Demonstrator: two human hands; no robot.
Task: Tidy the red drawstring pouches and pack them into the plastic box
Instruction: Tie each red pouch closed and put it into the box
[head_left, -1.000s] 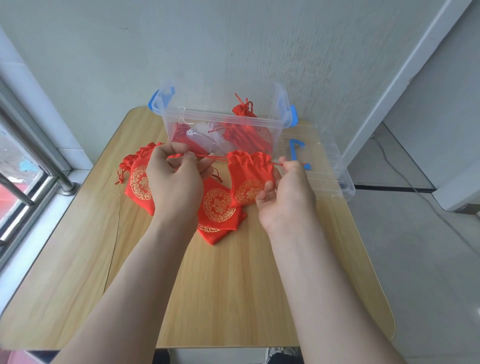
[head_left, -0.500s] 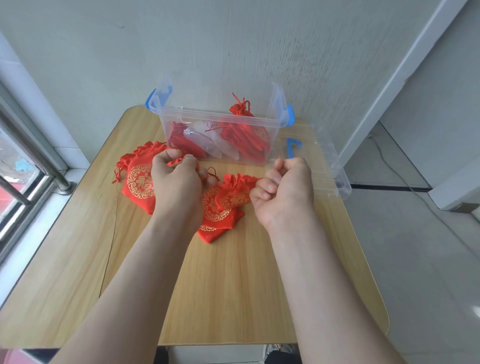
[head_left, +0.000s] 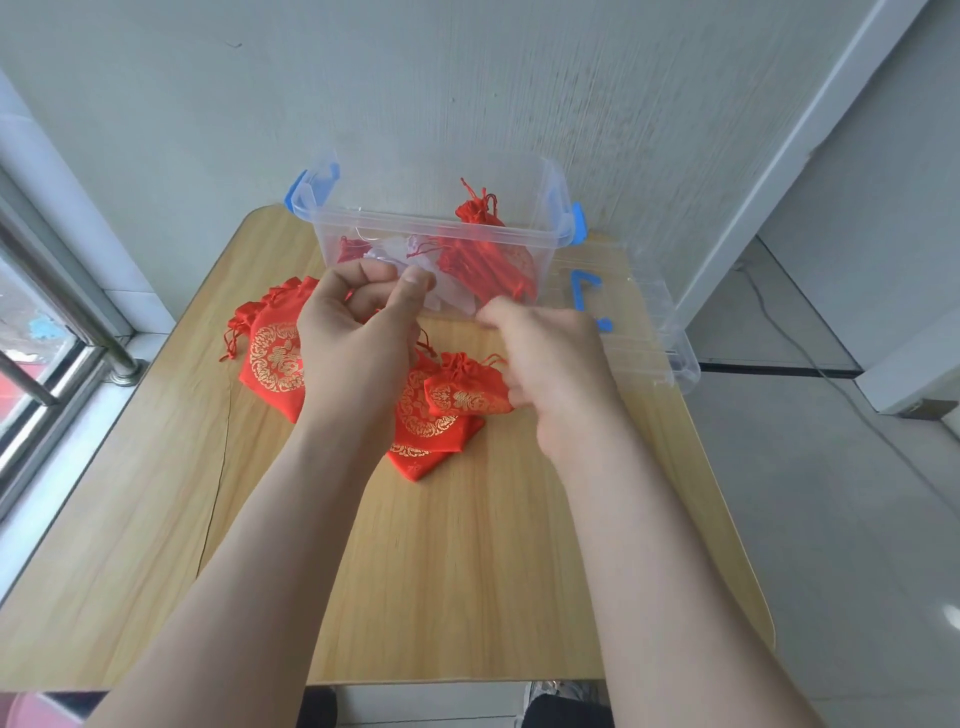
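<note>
Right hand (head_left: 550, 374) grips a cinched red pouch (head_left: 467, 397) over the loose pouches (head_left: 275, 358) – left hand (head_left: 358, 338) curled, contents unclear – plastic box (head_left: 441, 234) behind.

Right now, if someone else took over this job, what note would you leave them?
Left hand: fingers curled, thumb to forefinger; no cord visible in it.
Right hand: blurred, grips the cinched pouch at its edge.
Done: packed pouches lie in the box; its lid is off, beside it.
Left: pack the cinched pouch, then tidy the loose pouches on the table.
</note>
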